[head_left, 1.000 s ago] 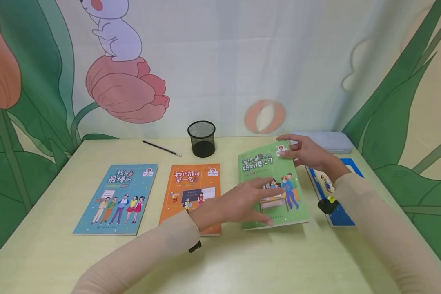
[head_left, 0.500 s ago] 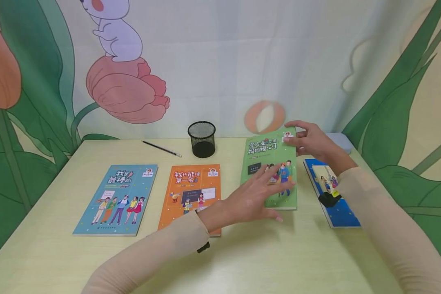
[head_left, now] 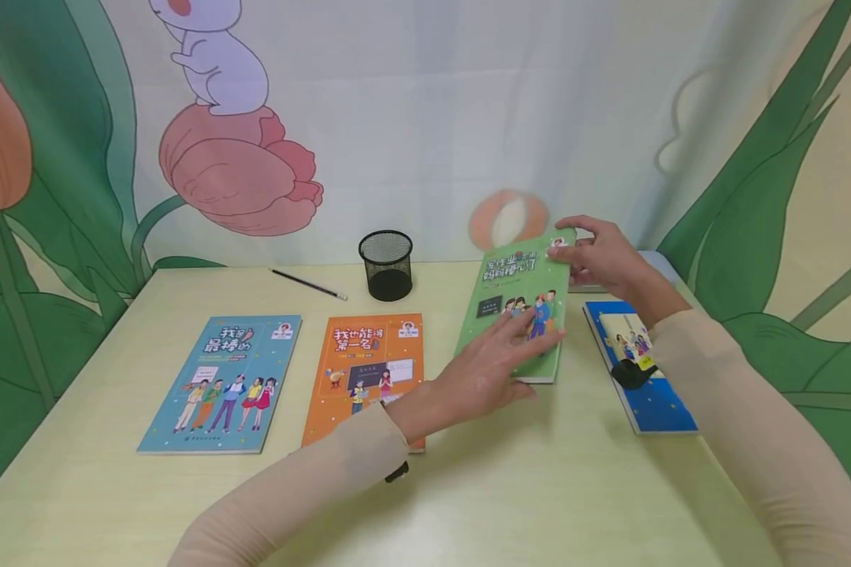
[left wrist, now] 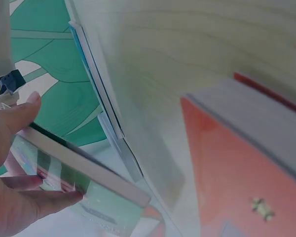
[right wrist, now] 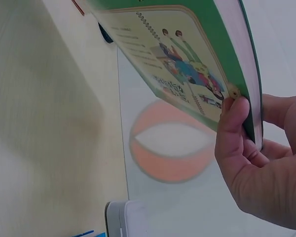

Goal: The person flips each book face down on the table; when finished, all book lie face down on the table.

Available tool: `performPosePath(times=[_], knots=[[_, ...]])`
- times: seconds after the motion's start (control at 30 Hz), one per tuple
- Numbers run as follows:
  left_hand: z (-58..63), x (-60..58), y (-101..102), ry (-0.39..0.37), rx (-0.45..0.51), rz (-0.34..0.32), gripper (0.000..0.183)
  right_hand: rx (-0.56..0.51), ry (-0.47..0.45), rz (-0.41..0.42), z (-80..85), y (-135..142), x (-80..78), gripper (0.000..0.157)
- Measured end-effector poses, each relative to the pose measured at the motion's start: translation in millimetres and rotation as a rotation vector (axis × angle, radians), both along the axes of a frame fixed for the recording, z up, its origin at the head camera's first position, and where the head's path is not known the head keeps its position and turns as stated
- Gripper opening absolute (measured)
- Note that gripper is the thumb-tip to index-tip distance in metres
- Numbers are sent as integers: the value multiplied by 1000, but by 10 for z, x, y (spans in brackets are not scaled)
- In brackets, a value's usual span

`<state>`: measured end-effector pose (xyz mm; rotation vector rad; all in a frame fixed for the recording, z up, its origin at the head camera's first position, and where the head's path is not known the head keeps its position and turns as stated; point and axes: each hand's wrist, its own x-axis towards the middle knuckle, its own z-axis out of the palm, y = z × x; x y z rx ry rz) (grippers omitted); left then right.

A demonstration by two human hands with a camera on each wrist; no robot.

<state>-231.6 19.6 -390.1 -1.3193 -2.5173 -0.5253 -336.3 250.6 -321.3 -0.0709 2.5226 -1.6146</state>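
My right hand (head_left: 606,256) pinches the upper right corner of a green book (head_left: 503,276), which is tilted up off the table. In the right wrist view, fingertips press the illustrated back cover (right wrist: 187,64) while the thumb side is mostly hidden behind the front. Across the lower front cover lies my left hand (head_left: 471,374), its fingers fairly straight and spread. Its thumb (left wrist: 27,111) sits by the book's lower edge in the left wrist view; whether it touches is unclear. An orange book (head_left: 365,354) lies flat under the left forearm, partly covered.
A light blue book (head_left: 220,386) lies at the left, a dark blue book (head_left: 652,402) at the right near my right sleeve. Behind stand a black mesh pen cup (head_left: 386,268) and a pencil (head_left: 308,284). A pale pencil case (right wrist: 130,217) is at the back right.
The green book has risen and moved back and slightly right, tilting more, with my right hand holding its corner. My left hand has shifted a little right and stays over its lower cover.
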Motion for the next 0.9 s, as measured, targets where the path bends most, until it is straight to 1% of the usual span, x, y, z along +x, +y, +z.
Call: performPosePath(times=[0.2, 0.37, 0.53, 0.6, 0.7, 0.8, 0.9], knots=[[25, -45, -45, 78, -12, 22, 77, 1, 19, -32, 84, -68, -10, 63], [64, -59, -94, 103, -60, 58, 72, 13, 18, -64, 117, -83, -11, 65], [113, -47, -135, 148, -101, 76, 69, 22, 18, -86, 129, -98, -11, 64], [125, -42, -148, 151, -105, 75, 68, 24, 12, -92, 131, -101, -8, 64], [140, -40, -175, 109, -90, 61, 67, 24, -3, -98, 126, -98, -4, 64], [137, -61, -207, 17, -38, 37, 65, 18, -13, -104, 112, -89, 6, 64], [109, -88, -240, -69, 43, 9, 62, 14, -26, -108, 92, -77, 20, 63]])
